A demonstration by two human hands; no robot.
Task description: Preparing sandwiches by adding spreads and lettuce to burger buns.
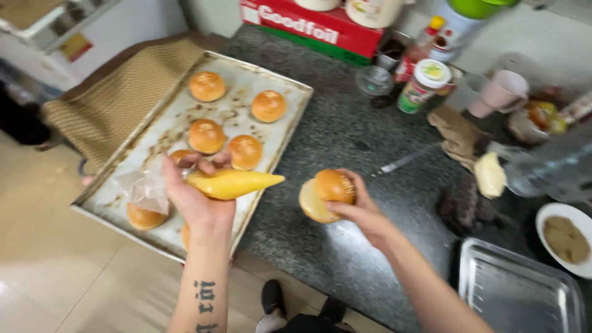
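Note:
My left hand [196,196] grips a clear piping bag [231,183] full of yellow cream, its tip pointing right. My right hand [362,211] holds a split golden bun [325,193] over the dark granite counter [345,123], the cut side showing pale filling. The bag's tip stops a little short of that bun. Beneath my left hand lies a metal baking tray [290,132] lined with stained paper, carrying several round browned buns [207,86]. One bun [145,216] sits near the tray's front left, partly behind the bag's twisted plastic tail.
A red and green foil box [311,28], jars, a spice bottle [422,83] and cups crowd the counter's back. A brown cloth [457,132], a second cream bag [490,174], a white bowl [566,239] and an empty steel tray [518,290] lie right. A woven mat [117,102] lies left.

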